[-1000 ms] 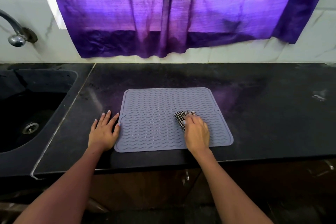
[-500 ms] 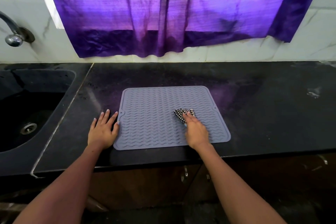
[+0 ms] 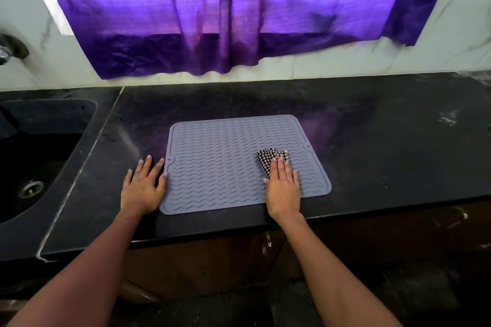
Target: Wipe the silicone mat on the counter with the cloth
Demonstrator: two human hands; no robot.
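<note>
Right hand [image 3: 283,188] flat, fingers straight, pressing checked black-and-white cloth [image 3: 271,159] onto right half of grey wavy-ribbed silicone mat [image 3: 220,164], unwiped stretch running leftward along its long axis toward open left hand [image 3: 142,188] (steadying mat's left edge on black counter [image 3: 372,156]).

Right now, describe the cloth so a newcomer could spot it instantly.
On the black stone counter below the purple curtain lies a grey ribbed silicone mat. On its right side, under the flat fingers of the right hand, sits the small crumpled black-and-white checked cloth, the only patterned thing there.
</note>
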